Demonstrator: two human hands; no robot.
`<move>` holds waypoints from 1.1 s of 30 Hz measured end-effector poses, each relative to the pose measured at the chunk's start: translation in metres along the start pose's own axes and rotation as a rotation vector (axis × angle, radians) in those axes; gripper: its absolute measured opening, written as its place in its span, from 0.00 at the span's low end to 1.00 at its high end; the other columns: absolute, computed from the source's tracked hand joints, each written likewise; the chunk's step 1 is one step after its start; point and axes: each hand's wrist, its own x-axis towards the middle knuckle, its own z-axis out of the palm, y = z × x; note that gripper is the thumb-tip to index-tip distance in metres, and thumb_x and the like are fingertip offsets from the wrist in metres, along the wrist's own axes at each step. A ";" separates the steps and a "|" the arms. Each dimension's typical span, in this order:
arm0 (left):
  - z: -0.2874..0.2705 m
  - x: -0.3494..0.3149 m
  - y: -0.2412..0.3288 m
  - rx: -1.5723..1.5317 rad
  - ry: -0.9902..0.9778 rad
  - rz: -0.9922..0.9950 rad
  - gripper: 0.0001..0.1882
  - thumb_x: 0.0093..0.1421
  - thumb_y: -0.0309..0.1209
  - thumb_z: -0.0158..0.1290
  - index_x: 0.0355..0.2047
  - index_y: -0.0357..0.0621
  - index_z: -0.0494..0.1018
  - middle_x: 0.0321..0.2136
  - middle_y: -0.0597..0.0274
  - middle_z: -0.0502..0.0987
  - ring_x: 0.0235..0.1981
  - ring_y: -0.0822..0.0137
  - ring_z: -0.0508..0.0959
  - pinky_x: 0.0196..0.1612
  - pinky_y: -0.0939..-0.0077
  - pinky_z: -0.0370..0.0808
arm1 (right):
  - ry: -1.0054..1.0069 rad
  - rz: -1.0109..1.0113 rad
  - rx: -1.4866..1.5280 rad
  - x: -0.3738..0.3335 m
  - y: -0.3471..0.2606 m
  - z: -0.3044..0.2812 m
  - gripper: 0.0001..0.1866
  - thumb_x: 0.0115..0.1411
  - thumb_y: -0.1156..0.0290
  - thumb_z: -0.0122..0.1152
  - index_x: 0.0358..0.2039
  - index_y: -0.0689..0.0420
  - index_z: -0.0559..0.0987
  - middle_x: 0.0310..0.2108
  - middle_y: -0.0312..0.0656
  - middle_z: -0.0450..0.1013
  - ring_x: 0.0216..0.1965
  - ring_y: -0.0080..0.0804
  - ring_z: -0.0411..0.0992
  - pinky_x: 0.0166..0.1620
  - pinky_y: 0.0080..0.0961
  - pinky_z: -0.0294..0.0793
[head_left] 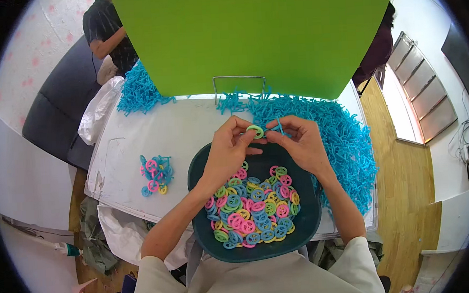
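Over the far rim of a dark green plastic tub (251,255), my two hands meet. My left hand (225,150) pinches a small light green spoked plastic wheel (259,129) between thumb and fingers. Close beside it, my right hand (305,145) grips a thin blue plastic axle piece (279,125) in its fingertips. Whether wheel and axle piece touch is hard to make out. Many loose wheels (247,226) in pink, blue, green and yellow lie in the tub below.
Loose blue axle pieces (346,146) cover the right of the white table (191,122); another blue heap (139,90) is far left. A small cluster of joined wheels and axles (156,174) lies left. A green panel (260,39) stands behind. Another person (109,33) is beyond it.
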 end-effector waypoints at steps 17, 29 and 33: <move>0.003 -0.001 -0.007 0.223 0.075 0.230 0.03 0.63 0.18 0.51 0.37 0.34 0.69 0.31 0.56 0.79 0.34 0.72 0.80 0.38 0.75 0.79 | 0.007 0.132 0.159 -0.004 0.000 0.008 0.16 0.57 0.78 0.66 0.46 0.64 0.77 0.31 0.41 0.79 0.32 0.23 0.77 0.35 0.20 0.75; 0.003 0.000 -0.005 0.095 0.058 0.209 0.13 0.66 0.23 0.50 0.50 0.36 0.76 0.39 0.54 0.80 0.38 0.70 0.81 0.42 0.77 0.81 | 0.162 -0.226 -0.406 -0.006 0.000 0.011 0.09 0.58 0.72 0.67 0.38 0.62 0.81 0.29 0.47 0.81 0.27 0.32 0.81 0.29 0.23 0.76; 0.004 -0.001 -0.005 0.128 0.068 0.212 0.13 0.66 0.22 0.50 0.50 0.36 0.77 0.40 0.54 0.79 0.38 0.70 0.81 0.43 0.77 0.81 | 0.158 -0.211 -0.472 -0.007 0.000 0.010 0.09 0.58 0.72 0.67 0.37 0.62 0.82 0.27 0.44 0.81 0.27 0.25 0.79 0.29 0.20 0.75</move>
